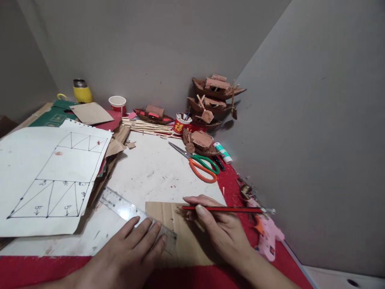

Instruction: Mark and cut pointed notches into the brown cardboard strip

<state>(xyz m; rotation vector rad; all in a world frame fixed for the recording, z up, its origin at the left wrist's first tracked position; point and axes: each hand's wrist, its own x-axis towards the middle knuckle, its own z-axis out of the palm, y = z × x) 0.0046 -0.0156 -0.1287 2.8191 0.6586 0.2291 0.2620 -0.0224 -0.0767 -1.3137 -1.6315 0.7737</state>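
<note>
A red and black pencil (231, 209) lies across the fingers of my right hand (221, 224), gripped near its left end above a piece of brown cardboard (195, 253). My left hand (135, 245) rests with fingers stretched out on a clear ruler (123, 207), pressing it down. The ruler slants from the white work surface onto the cardboard's left part. To the left, a white sheet with a drawn truss-like diagram (57, 176) leans on a stack of cardboard. The pencil's point is hard to make out beside my fingers.
Scissors with green and orange handles (203, 168) lie beyond the cardboard. Brown model boats (215, 86) stand at the back, near thin wooden sticks (150, 127) and a red paper cup (181, 123). A pink glue gun (269, 239) lies right. A glue stick (223, 152) rests by the wall.
</note>
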